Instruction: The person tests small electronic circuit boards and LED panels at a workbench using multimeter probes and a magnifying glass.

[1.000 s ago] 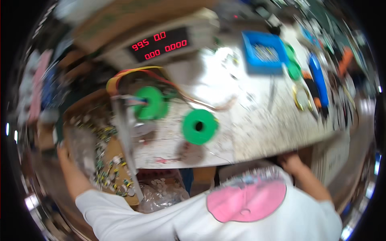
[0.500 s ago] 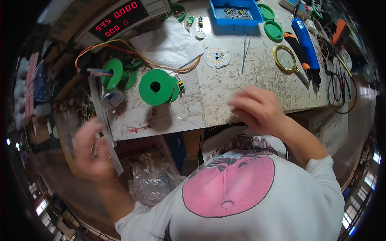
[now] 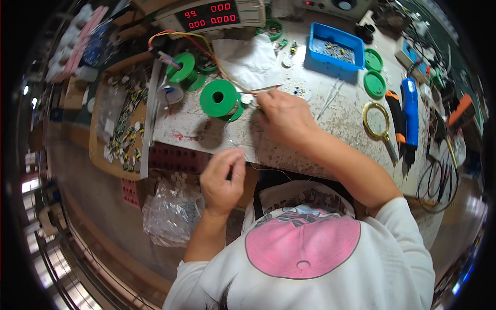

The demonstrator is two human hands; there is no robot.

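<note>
My right hand (image 3: 283,118) rests on the speckled workbench (image 3: 341,129), its fingertips pinched on a small pale round part (image 3: 247,98) right beside a green wire spool (image 3: 219,98). My left hand (image 3: 222,178) hovers below the bench's front edge. Its fingers are pinched together on what looks like a thin dark wire (image 3: 268,168) that runs to the right. What else the left fingers hold is too small to tell. A second green spool (image 3: 182,67) stands further back left.
A meter with red digits (image 3: 209,14) sits at the back, with a blue parts tray (image 3: 315,51) and green lids (image 3: 373,82) to the right. A magnifier (image 3: 376,121) and blue tool (image 3: 411,116) lie right. Left are a box of small components (image 3: 121,129), a clear bag (image 3: 168,214) and a red perforated block (image 3: 175,159).
The view has swung down and settled. My right hand moved from mid-air to the green spool. My left hand came up from the lower left to the bench's front edge.
</note>
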